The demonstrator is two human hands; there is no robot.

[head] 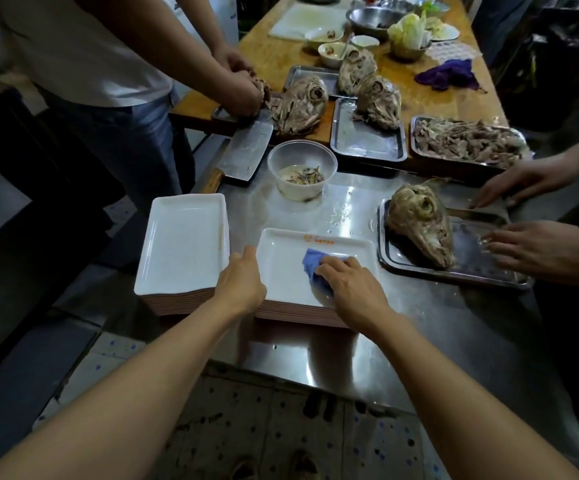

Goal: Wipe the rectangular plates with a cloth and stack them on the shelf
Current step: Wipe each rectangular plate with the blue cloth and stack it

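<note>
Two stacks of white rectangular plates sit on the steel table's near left corner. The top plate of the right stack [282,271] carries an orange logo on its far rim. My right hand [350,284] grips a blue cloth [310,266] and presses it onto that plate's middle. My left hand [241,280] holds the same plate's left edge, thumb on the rim. The left stack [182,244] stands beside it, its top plate bare.
A steel tray [468,268] with a cooked animal head lies right of the plates, another person's hands on it. A plastic tub [301,169] and a cleaver [243,155] lie behind. Farther back are more trays, heads, bowls and a person at the left.
</note>
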